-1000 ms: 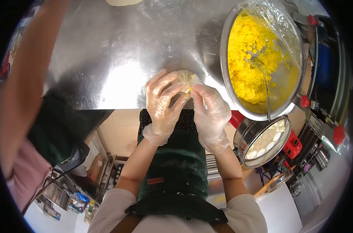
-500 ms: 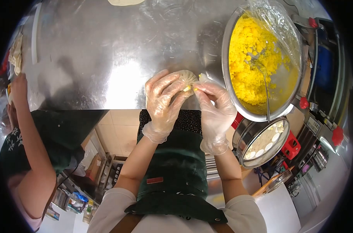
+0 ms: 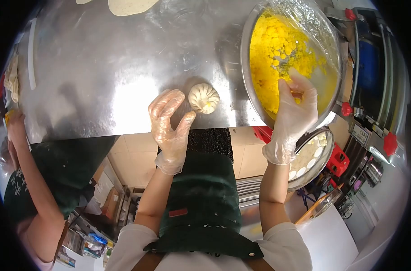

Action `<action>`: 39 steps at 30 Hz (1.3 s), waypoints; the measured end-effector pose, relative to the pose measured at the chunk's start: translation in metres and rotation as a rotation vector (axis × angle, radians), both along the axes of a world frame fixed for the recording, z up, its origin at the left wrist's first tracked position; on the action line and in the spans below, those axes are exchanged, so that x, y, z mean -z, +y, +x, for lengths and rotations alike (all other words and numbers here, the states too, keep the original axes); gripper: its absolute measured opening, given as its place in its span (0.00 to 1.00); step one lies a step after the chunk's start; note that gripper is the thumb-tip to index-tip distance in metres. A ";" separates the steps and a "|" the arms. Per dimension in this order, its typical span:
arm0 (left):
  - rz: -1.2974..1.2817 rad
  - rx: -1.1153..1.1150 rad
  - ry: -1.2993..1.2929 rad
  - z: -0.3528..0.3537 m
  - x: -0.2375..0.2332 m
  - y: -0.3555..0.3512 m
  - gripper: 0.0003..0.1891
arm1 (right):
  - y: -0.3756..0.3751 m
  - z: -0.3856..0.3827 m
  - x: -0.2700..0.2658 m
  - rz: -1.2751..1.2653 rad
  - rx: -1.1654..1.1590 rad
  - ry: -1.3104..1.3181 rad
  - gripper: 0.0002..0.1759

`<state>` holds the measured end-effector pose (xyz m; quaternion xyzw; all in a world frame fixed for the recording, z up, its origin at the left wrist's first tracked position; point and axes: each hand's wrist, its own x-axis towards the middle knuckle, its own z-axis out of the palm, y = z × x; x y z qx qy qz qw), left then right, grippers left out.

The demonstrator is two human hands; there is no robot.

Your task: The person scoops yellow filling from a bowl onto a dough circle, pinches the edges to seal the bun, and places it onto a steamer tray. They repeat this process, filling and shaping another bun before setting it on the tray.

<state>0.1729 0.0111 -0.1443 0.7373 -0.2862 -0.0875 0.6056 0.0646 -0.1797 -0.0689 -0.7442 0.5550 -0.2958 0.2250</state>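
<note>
left hand (image 3: 169, 118), spread empty, has released the pleated white dough bun (image 3: 203, 98) i judge finished; right hand (image 3: 296, 106) moved into the round steel filling bowl (image 3: 244, 67), grip unclear.

The steel table (image 3: 101, 67) gleams. At two o'clock a metal bowl (image 3: 243, 72) wears crinkled clear film (image 3: 314, 27). Thin glossy plastic sheathes the left hand (image 3: 169, 122) and right hand (image 3: 296, 108), and the dough bun (image 3: 203, 98) looks matt.

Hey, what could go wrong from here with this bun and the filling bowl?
The bun shows yellow filling at its seam, so it may leak. It lies near the table edge beside the open left hand, so a nudge could drop it. The right hand reaching into the bowl could snag the plastic wrap.
</note>
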 end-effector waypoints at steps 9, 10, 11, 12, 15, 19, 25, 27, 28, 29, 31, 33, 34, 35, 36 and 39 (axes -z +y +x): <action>-0.067 0.018 0.240 0.006 -0.005 0.011 0.29 | 0.004 0.000 -0.014 -0.172 -0.131 0.154 0.21; -0.114 0.036 0.282 0.009 -0.004 0.007 0.33 | 0.010 0.000 -0.021 -0.315 -0.217 0.224 0.22; -0.163 0.054 0.326 0.010 -0.003 0.002 0.38 | 0.026 -0.007 -0.015 -0.278 -0.290 0.033 0.21; -0.187 0.072 0.374 0.011 -0.004 -0.002 0.40 | 0.049 -0.015 -0.009 -0.239 -0.358 -0.153 0.22; -0.203 0.140 0.499 0.011 -0.006 -0.012 0.48 | 0.109 -0.014 0.007 0.121 -0.580 -0.172 0.36; -0.111 0.277 0.635 0.007 -0.009 -0.023 0.58 | 0.118 0.025 0.049 0.578 -0.292 -0.421 0.47; -0.104 0.246 0.586 -0.013 -0.039 -0.036 0.64 | 0.111 0.039 0.050 0.856 -0.286 -0.727 0.73; -0.087 0.153 0.533 -0.016 -0.030 -0.037 0.64 | 0.111 0.040 0.056 0.776 -0.262 -0.767 0.71; -0.072 0.083 0.501 -0.018 -0.028 -0.047 0.64 | 0.111 0.041 0.065 0.680 -0.290 -0.772 0.70; -0.053 0.113 0.530 -0.016 -0.027 -0.046 0.64 | 0.115 0.039 0.067 0.705 -0.267 -0.752 0.69; -0.004 0.273 0.645 -0.009 -0.024 -0.036 0.62 | 0.120 0.047 0.056 0.755 -0.221 -0.714 0.67; -0.030 0.176 0.594 -0.013 -0.027 -0.039 0.61 | 0.106 0.046 0.049 0.778 -0.266 -0.682 0.68; -0.041 0.129 0.571 -0.016 -0.030 -0.041 0.61 | 0.103 0.046 0.051 0.752 -0.270 -0.689 0.68; -0.056 0.081 0.546 -0.019 -0.032 -0.043 0.61 | 0.106 0.047 0.062 0.651 -0.240 -0.738 0.68; -0.038 0.080 0.584 -0.016 -0.035 -0.044 0.56 | 0.110 0.049 0.063 0.629 -0.224 -0.750 0.68; 0.058 0.200 0.671 -0.004 -0.038 -0.042 0.51 | 0.117 0.050 0.057 0.678 -0.256 -0.720 0.64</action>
